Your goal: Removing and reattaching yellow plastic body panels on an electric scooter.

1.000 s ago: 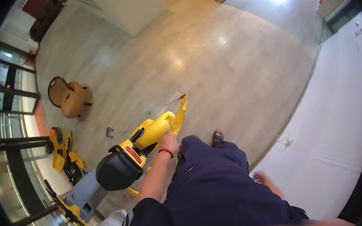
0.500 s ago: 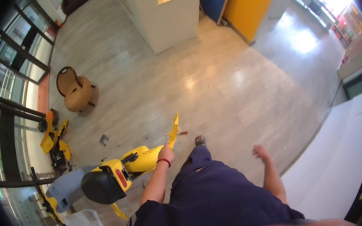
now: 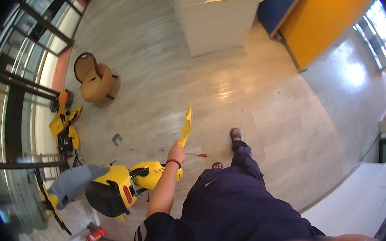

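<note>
My left hand (image 3: 176,153), with a red bead bracelet at its wrist, is closed round the lower end of a long, narrow yellow plastic panel (image 3: 186,129). The panel sticks up and away from my fist over the floor. Close by on the left stands a yellow and grey scooter (image 3: 150,175) with a black seat (image 3: 104,199), a red rear light and a black handlebar (image 3: 52,203); my forearm hides part of its rear. A screwdriver (image 3: 199,154) with a red handle lies on the floor just past my left hand. My right hand is out of view.
Yellow and black vehicle parts (image 3: 65,125) stand by the glass wall at left. A wicker chair (image 3: 96,85) is farther off. Ahead are a white counter (image 3: 216,27) and a yellow partition (image 3: 326,12). A grey piece (image 3: 116,139) lies on the floor; a white tabletop (image 3: 349,198) is at right.
I have stepped and turned a little to the left, so the room has shifted right in view. My left hand still holds the yellow panel. My right hand has gone out of view.
</note>
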